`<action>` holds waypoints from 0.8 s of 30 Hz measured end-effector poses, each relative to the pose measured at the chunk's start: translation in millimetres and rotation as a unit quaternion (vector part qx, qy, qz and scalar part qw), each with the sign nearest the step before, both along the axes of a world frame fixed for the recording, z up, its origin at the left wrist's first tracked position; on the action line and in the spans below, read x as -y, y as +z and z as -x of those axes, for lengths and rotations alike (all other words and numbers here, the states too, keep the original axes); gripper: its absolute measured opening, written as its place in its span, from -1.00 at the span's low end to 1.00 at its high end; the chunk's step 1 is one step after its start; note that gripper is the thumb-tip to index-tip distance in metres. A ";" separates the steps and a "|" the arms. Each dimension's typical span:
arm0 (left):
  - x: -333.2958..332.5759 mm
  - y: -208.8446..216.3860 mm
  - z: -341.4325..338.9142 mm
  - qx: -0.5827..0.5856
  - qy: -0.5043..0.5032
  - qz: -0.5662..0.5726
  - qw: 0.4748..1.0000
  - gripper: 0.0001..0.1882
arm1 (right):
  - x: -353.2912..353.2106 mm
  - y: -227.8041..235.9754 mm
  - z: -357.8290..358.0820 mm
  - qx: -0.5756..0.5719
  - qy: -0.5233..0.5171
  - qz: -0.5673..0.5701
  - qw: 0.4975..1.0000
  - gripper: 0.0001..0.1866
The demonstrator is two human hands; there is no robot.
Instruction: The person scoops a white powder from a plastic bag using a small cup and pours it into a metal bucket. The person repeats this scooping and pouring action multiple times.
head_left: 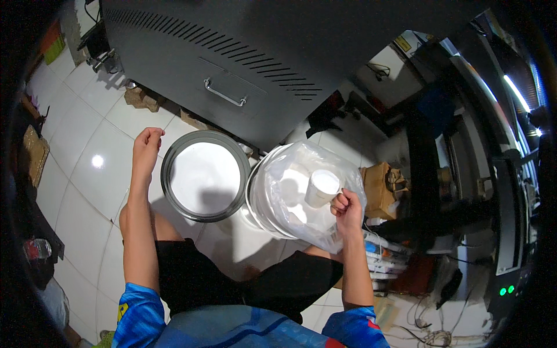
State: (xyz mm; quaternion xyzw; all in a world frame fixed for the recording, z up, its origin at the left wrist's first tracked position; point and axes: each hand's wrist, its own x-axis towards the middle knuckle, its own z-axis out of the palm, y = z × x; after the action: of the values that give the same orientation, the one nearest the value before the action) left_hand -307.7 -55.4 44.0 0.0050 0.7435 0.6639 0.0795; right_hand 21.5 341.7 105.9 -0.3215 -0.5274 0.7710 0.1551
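My right hand (348,210) is closed round the handle of a white mug (317,198), which is filled to near the brim with something white, likely powder. The mug hangs over a white bucket (271,204) lined with a clear plastic bag (342,163); white material shows inside the bag. To the left of the bucket stands a round tub with a dark grey rim (167,174), holding a smooth white layer (206,174). My left hand (148,142) hovers beside that rim, fingers curled in, with nothing visible in them.
Ahead stands a big dark grey metal cabinet (174,64) with slots and a metal handle (225,93). A cardboard box (377,188) sits right of the bucket. Cables (435,336) lie on the tiled floor at lower right. A machine with green lights (506,290) stands far right.
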 end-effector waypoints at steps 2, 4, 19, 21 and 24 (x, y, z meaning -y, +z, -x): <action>0.7 -1.8 1.3 -0.013 0.004 -0.001 1.000 -0.77 | 0.5 5.3 1.5 -0.004 0.002 -0.008 1.000 -0.58; 1.9 -5.3 3.1 -0.023 0.004 0.002 1.000 -0.76 | 1.3 11.1 3.7 -0.011 0.002 -0.018 1.000 -0.58; 5.7 -15.3 10.0 -0.040 -0.001 -0.004 0.999 -0.75 | 21.1 48.2 23.2 -0.042 -0.017 -0.044 0.998 -0.61; 6.4 -15.8 11.0 -0.045 0.000 -0.002 0.999 -0.76 | 24.7 54.5 26.2 -0.045 -0.013 -0.044 0.998 -0.61; 6.1 -15.6 12.2 -0.035 0.004 -0.018 0.999 -0.76 | 31.4 66.0 31.8 -0.057 -0.001 -0.050 0.997 -0.61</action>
State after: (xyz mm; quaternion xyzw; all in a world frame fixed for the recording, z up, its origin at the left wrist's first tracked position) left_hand -319.9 -61.5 28.4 0.0270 0.7338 0.6770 0.0505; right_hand -10.3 310.3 171.9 -0.2696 -0.5555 0.7602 0.2020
